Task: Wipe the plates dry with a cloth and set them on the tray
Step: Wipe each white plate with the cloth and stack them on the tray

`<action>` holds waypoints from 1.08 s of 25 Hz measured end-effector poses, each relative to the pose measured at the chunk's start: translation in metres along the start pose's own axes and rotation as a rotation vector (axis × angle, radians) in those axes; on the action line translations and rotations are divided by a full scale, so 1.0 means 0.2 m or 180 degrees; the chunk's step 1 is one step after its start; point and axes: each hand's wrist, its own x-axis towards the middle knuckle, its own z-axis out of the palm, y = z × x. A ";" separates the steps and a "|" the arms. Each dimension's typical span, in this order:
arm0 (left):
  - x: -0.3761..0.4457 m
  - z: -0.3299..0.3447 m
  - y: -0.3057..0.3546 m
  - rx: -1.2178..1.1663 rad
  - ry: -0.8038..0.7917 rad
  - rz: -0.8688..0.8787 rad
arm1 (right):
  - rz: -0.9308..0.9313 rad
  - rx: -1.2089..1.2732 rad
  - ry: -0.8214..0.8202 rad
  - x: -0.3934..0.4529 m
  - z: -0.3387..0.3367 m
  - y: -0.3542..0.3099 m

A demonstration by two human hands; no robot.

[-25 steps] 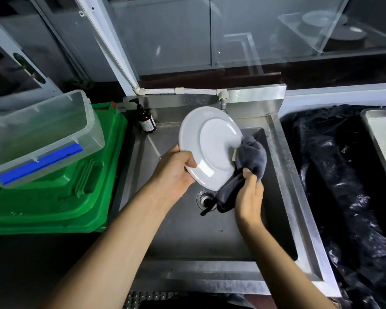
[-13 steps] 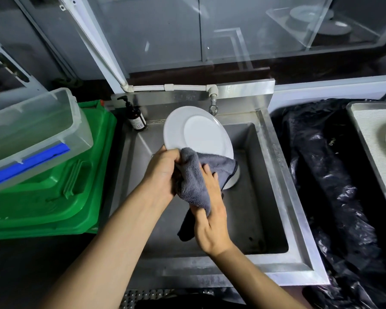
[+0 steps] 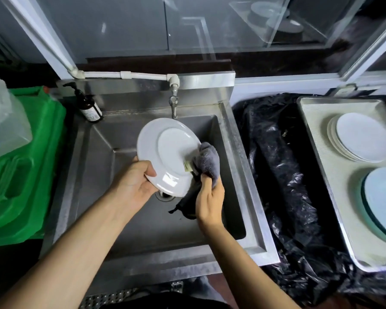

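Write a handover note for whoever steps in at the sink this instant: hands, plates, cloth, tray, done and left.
Left hand: grips the white plate by its lower rim, tilted over the sink, underside toward the camera.
Right hand: holds the grey cloth bunched against the plate's right edge.
Tray: to the right, already carrying a stack of white plates and a pale blue plate stack.
Done: those stacks are set down.
Left: finish wiping the held plate, then set it on the tray. No other plates waiting are visible.

The one camera sits on my head, looking forward and steeply down, close over the sink (image 3: 252, 197) and my hands.
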 end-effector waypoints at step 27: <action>0.00 0.08 -0.18 -0.1159 0.0349 -0.0648 | -0.2960 -0.2523 -0.0862 0.41 -0.52 0.05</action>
